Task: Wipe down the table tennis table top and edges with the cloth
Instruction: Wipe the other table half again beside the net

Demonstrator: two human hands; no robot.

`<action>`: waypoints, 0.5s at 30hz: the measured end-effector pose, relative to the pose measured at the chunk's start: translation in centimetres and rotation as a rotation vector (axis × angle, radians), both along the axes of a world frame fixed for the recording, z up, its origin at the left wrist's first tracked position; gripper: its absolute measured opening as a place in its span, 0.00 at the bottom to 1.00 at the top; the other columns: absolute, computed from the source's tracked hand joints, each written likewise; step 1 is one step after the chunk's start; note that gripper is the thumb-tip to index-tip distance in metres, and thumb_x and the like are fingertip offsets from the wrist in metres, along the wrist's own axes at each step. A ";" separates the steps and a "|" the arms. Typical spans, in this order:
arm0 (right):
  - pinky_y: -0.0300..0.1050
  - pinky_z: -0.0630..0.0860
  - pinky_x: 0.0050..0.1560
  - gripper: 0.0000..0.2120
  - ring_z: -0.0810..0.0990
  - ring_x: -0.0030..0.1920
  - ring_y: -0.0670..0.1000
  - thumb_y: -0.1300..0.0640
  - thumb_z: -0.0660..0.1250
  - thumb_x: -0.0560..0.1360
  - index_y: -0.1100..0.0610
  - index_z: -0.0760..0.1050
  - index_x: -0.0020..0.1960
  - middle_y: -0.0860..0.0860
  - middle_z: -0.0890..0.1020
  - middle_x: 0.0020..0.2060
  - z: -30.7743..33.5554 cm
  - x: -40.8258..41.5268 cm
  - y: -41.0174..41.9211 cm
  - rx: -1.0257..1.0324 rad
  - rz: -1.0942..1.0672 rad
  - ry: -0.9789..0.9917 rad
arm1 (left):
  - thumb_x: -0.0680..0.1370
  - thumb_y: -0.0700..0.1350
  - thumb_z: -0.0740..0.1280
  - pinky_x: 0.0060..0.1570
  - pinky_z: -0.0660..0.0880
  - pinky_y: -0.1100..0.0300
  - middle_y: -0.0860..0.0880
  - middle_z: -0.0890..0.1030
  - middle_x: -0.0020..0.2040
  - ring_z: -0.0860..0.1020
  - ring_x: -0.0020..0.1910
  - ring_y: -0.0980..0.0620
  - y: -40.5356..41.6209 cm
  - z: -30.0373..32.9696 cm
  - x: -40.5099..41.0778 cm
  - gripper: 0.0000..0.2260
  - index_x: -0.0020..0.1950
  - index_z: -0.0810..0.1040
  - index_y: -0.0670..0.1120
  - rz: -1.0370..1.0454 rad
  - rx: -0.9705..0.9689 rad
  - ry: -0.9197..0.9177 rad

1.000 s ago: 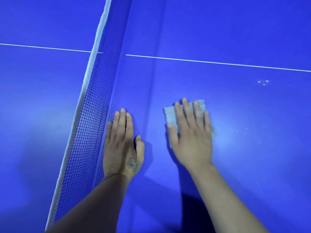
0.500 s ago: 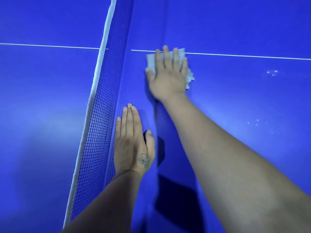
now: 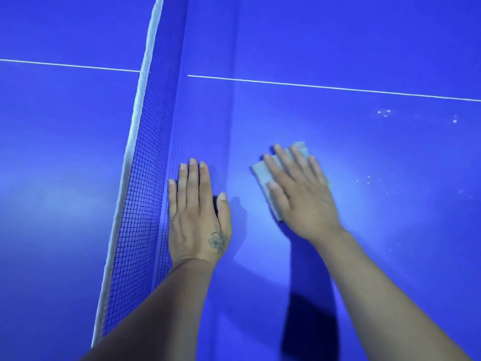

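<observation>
My right hand [image 3: 303,195] lies flat, fingers straight, pressing the pale cloth [image 3: 263,173] onto the blue bench [image 3: 390,230], well short of the white centre line [image 3: 325,87]. My left hand [image 3: 199,217] rests flat with straight fingers just beside the net [image 3: 138,191], holding nothing

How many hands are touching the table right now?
2. The left hand rests flat on the table top beside the net; the right hand presses the cloth onto it.
</observation>
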State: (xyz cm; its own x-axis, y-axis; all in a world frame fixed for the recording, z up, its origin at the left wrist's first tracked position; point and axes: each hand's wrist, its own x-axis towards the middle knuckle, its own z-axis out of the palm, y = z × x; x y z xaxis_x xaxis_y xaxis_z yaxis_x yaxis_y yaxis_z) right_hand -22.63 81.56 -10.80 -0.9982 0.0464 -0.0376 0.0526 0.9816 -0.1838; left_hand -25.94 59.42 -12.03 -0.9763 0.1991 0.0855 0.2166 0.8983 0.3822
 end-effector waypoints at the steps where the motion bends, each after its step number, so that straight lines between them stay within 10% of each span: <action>1: 0.60 0.52 0.85 0.27 0.52 0.87 0.51 0.43 0.49 0.88 0.44 0.59 0.86 0.44 0.58 0.86 -0.2 0.6 2.1 0.014 -0.083 0.000 | 0.85 0.52 0.54 0.84 0.51 0.40 0.43 0.58 0.86 0.52 0.87 0.45 0.0 -0.1 0.1 0.30 0.85 0.60 0.40 -0.009 -0.027 -0.004; 8: 0.60 0.37 0.84 0.29 0.40 0.87 0.52 0.40 0.47 0.88 0.44 0.49 0.88 0.45 0.46 0.88 0.3 -8.3 5.8 -0.101 -0.491 -0.138 | 0.81 0.49 0.59 0.84 0.51 0.41 0.42 0.64 0.84 0.57 0.85 0.43 1.4 0.1 -0.1 0.27 0.79 0.71 0.42 0.041 -0.032 -0.005; 15: 0.60 0.46 0.85 0.30 0.50 0.87 0.54 0.39 0.46 0.87 0.47 0.58 0.87 0.47 0.56 0.87 -0.7 -4.8 1.4 -0.025 -0.143 -0.011 | 0.83 0.46 0.56 0.84 0.52 0.40 0.42 0.62 0.85 0.57 0.86 0.43 8.0 0.7 0.3 0.28 0.83 0.65 0.41 -0.051 0.037 0.041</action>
